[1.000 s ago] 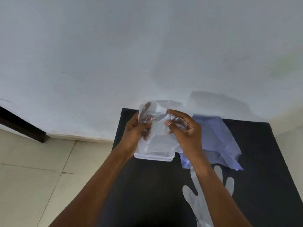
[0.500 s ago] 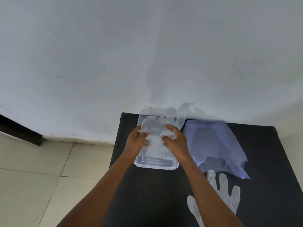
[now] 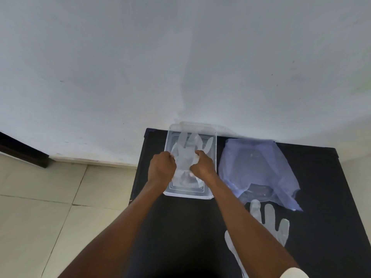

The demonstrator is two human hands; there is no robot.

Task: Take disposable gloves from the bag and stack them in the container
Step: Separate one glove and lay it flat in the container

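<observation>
A clear plastic container (image 3: pixel 214 141) stands on the black table (image 3: pixel 180 227), against the wall. A thin translucent glove (image 3: pixel 185 155) lies spread inside it, fingers pointing toward the wall. My left hand (image 3: pixel 161 169) pinches the glove's left edge, and my right hand (image 3: pixel 202 164) pinches its right edge; both sit low over the container. To the right lies the bluish plastic bag (image 3: pixel 259 169), crumpled and open toward me. A second translucent glove (image 3: pixel 267 223) lies flat on the table below the bag, partly hidden by my right forearm.
A white wall (image 3: pixel 180 57) rises directly behind the table. Beige floor tiles (image 3: pixel 50 207) lie to the left of the table's left edge. A dark strip (image 3: pixel 22 151) runs along the wall's base at far left.
Both hands have lowered the glove from in front of the wall down into the container and spread it flat. The view has tilted, showing more of the table.
</observation>
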